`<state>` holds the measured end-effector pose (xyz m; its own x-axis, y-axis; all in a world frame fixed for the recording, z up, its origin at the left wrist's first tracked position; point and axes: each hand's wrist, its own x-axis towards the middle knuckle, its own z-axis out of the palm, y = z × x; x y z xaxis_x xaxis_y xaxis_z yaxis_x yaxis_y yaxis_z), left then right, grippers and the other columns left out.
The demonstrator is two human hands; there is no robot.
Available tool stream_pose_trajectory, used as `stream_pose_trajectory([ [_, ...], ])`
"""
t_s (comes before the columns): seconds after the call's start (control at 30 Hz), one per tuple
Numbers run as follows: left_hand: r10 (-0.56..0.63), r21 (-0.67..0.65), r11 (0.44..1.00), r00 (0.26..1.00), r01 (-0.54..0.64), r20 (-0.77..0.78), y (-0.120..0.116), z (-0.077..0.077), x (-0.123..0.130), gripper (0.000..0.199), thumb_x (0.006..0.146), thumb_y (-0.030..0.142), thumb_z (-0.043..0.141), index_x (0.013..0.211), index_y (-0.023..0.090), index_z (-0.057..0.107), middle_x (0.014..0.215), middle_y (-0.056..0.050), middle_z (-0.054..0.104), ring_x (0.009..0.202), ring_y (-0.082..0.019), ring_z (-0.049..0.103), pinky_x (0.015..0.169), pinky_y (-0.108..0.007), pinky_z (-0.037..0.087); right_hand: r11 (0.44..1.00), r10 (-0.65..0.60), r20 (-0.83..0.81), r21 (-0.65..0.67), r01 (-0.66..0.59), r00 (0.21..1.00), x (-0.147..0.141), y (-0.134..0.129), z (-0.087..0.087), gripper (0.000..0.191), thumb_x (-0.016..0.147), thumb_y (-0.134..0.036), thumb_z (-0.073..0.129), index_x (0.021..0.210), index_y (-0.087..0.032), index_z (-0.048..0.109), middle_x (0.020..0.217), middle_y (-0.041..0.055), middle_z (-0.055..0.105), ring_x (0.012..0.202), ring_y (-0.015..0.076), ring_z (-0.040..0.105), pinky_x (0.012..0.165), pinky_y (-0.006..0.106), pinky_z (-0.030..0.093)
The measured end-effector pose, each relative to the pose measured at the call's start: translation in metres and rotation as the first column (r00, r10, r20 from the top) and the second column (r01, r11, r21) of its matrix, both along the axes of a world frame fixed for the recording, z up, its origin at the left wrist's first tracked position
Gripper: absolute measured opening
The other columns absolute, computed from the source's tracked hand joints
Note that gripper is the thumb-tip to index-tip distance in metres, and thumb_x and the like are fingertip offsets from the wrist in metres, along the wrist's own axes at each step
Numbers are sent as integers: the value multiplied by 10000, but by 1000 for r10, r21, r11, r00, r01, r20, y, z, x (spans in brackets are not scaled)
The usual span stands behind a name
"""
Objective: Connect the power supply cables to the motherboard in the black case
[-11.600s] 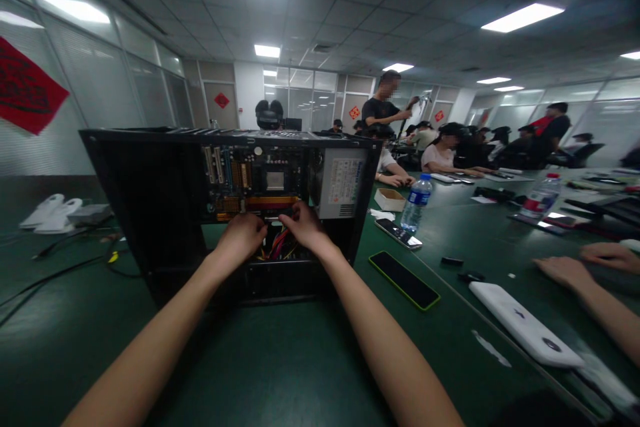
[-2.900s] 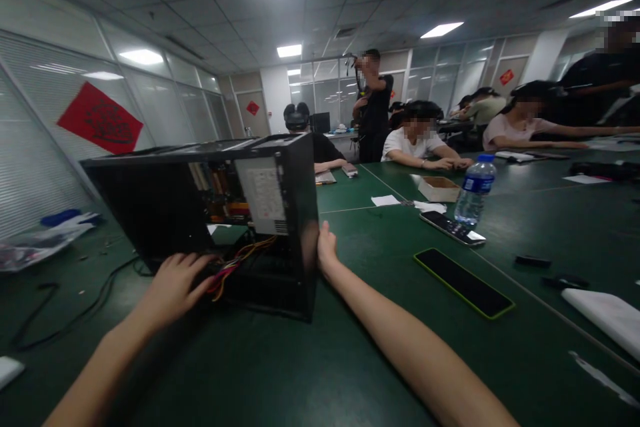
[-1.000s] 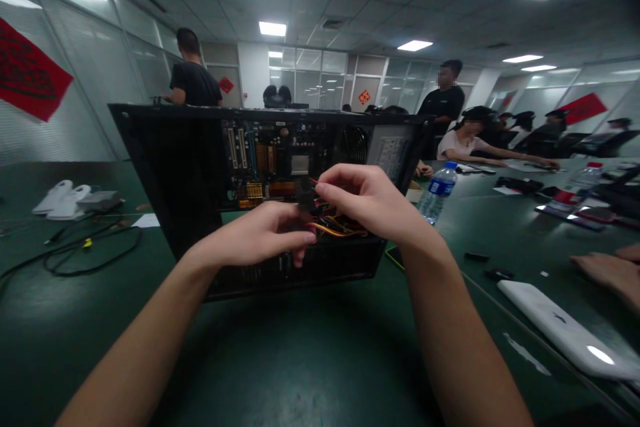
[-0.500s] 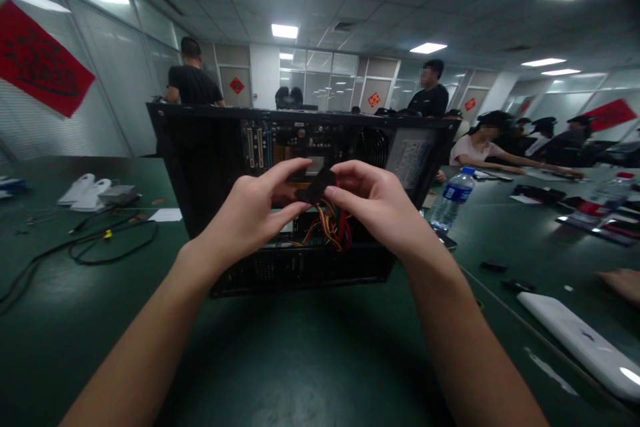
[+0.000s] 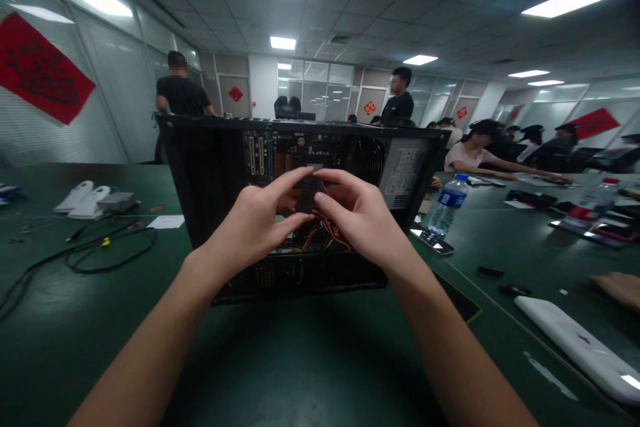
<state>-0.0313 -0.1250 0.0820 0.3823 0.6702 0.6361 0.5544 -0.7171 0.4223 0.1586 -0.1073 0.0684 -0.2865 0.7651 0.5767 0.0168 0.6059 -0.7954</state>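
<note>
Black connector (image 5: 307, 197) sits between our left hand (image 5: 253, 221) and right hand (image 5: 361, 215), both half-curled and pinching its edges, before the computer case (image 5: 325, 274); coloured wires (image 5: 330, 233) hang beneath.

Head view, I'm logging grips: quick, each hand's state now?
Left hand: closed, holding a small black rectangular plastic-looking block.
Right hand: closed, holding that same block.

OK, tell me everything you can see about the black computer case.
The black computer case, apparently metal, stands upright on the green table, its open side facing the wearer. Inside show a dark circuit board with pale slots, a round fan, a labelled light-grey power supply at the upper right, and multicolored wires. The left hand and right hand partly hide the middle; contact is unclear.
</note>
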Motion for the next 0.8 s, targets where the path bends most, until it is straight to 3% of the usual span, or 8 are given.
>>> stream_pose_trajectory([
  [0.1,15,12,1000,1000,-14,-6,-3,3,-1,658,845,330,732,1454,207,518,964,-31,786,844,-197,763,790,-258,603,994,-70,105,90,61,992,3,-9,3,444,905,-285,627,1338,-195,592,1136,86,701,1030,226,667,924,410,559],
  [0.2,73,48,996,997,-73,18,-6,3,2,646,808,340,769,1402,189,561,871,-20,778,786,-188,754,755,-247,592,993,-51,165,115,32,985,8,-12,8,494,868,-264,670,1350,-197,584,1175,80,687,1052,230,653,936,405,547],
  [0.33,192,32,980,970,-198,149,-2,-2,15,540,827,391,753,1299,149,649,902,-56,785,828,-210,749,780,-281,589,994,-62,42,93,58,997,9,4,5,500,841,-258,689,1316,-188,550,1072,70,698,980,210,674,887,362,556],
  [0.5,92,-142,987,989,-75,119,19,-11,25,350,887,437,665,1066,161,785,1055,-80,786,968,-245,732,886,-329,570,966,-227,-178,85,245,957,-7,48,-19,474,838,-284,682,1254,-200,470,1052,62,685,962,184,679,898,325,539],
  [0.67,97,-293,955,983,-47,158,63,-30,23,385,837,414,673,1076,133,781,1066,-94,786,1023,-278,711,934,-361,537,973,-230,-183,-19,231,956,-16,82,-46,411,834,-272,682,1148,-204,425,966,37,691,881,171,688,817,284,528],
  [0.73,124,-327,941,988,-89,89,80,-40,20,389,880,439,593,1007,131,792,1030,-90,791,1017,-276,705,915,-346,526,963,-266,-116,12,269,957,-14,91,-56,391,852,-276,671,1138,-210,413,959,34,696,850,174,683,799,286,513],
  [0.8,231,-337,914,973,-227,-29,92,-49,16,417,918,438,513,943,136,799,957,-86,795,950,-265,711,831,-315,519,939,-332,-12,93,331,943,-9,98,-65,365,866,-263,663,1129,-209,416,978,47,694,874,189,677,809,292,491],
])
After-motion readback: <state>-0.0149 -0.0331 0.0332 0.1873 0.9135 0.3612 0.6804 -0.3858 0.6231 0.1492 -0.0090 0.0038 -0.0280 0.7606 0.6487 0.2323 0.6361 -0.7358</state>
